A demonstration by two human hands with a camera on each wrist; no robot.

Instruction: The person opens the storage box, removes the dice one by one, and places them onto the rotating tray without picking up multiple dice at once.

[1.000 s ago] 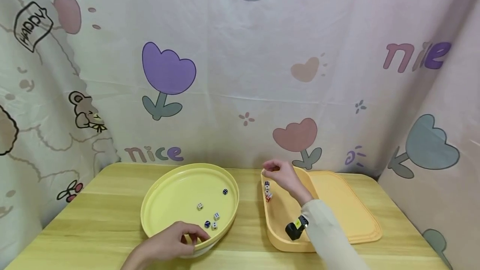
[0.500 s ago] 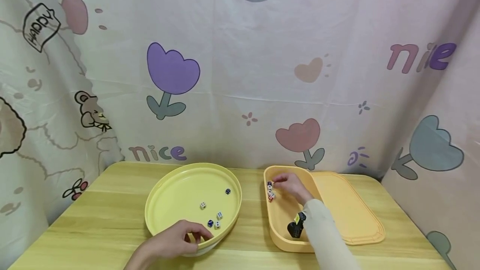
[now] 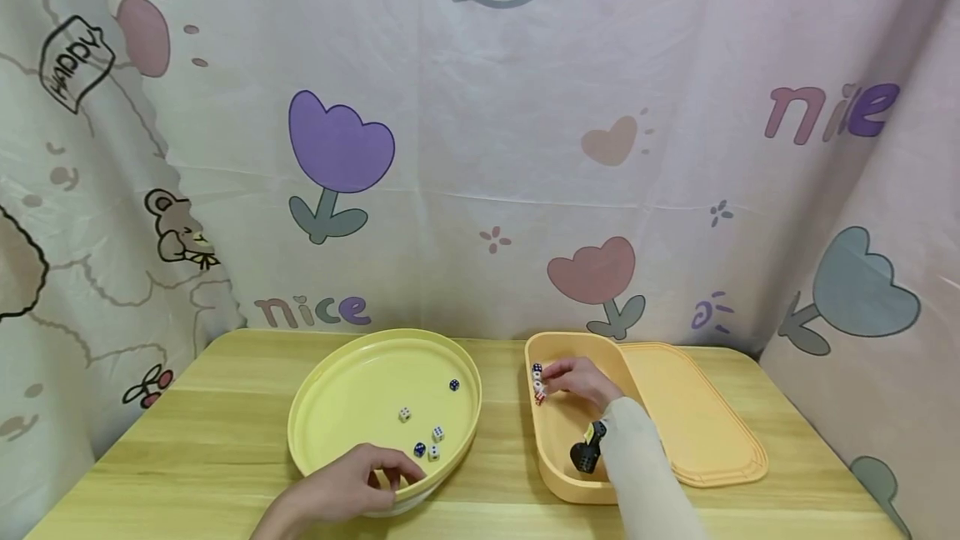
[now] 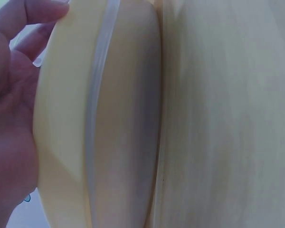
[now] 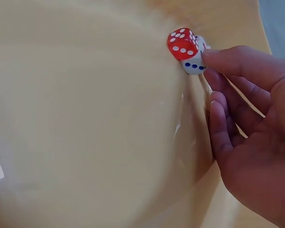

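Note:
My left hand (image 3: 348, 482) grips the near rim of the round yellow tray (image 3: 330, 365), fingers over the edge and thumb outside. Inside that tray lie white dice (image 3: 405, 414) and dark blue dice (image 3: 419, 449), several in all. Over in the orange box (image 3: 551, 482), my right hand (image 3: 581, 379) pinches a white die (image 5: 194, 65) at the left wall; its far fingertips are hidden. Touching that die is a red die (image 5: 183, 43) with white dots. These stand in a row along the wall, with a dark blue die (image 3: 537, 368) at the back end.
A flat orange lid (image 3: 701, 415) lies right of the box, against its side. Both containers stand on a wooden table (image 3: 187, 440), with a strip of tabletop between them. A printed curtain (image 3: 465, 107) hangs behind and at both sides.
My right hand has come down from above the box's back left rim into the box, then toward me along the row of dice. My left hand keeps its place on the tray rim.

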